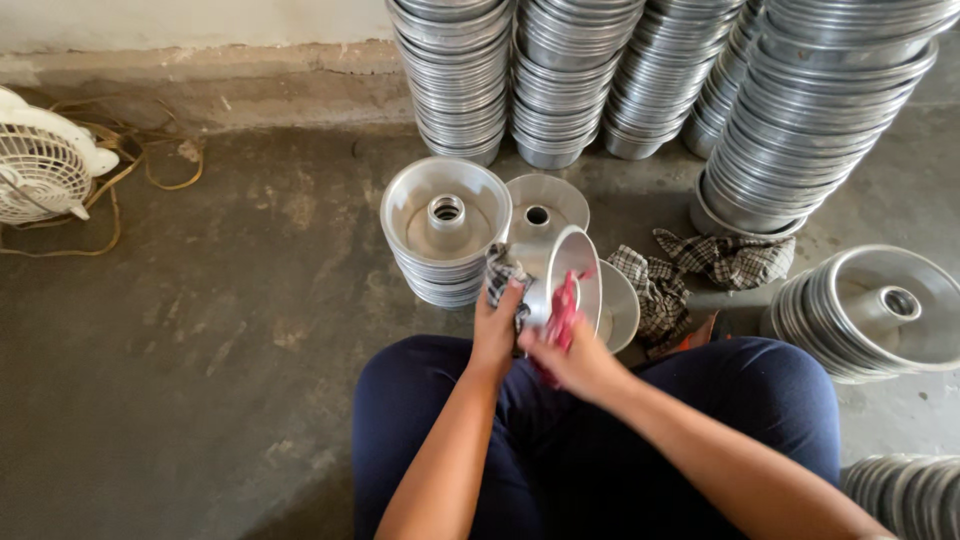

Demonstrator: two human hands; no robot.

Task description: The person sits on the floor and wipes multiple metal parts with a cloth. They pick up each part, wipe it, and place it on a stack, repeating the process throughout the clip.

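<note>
I sit on the floor with dark blue trousers over my knees. My left hand (497, 325) grips a shiny metal ring pan (562, 262) on its edge, with a checked cloth (501, 272) pinched under the fingers. My right hand (572, 358) presses a red cloth (563, 312) against the pan's inside. Right behind the held pan lie two more loose metal pieces (545, 203), one with a centre hole.
A short stack of ring pans (444, 225) stands just ahead on the left. Tall stacks of pans (560, 80) line the back wall and right side (810, 130). More pans lie at right (880, 310). A checked rag (700, 265) lies on the concrete. A white fan (45, 165) with cords sits far left.
</note>
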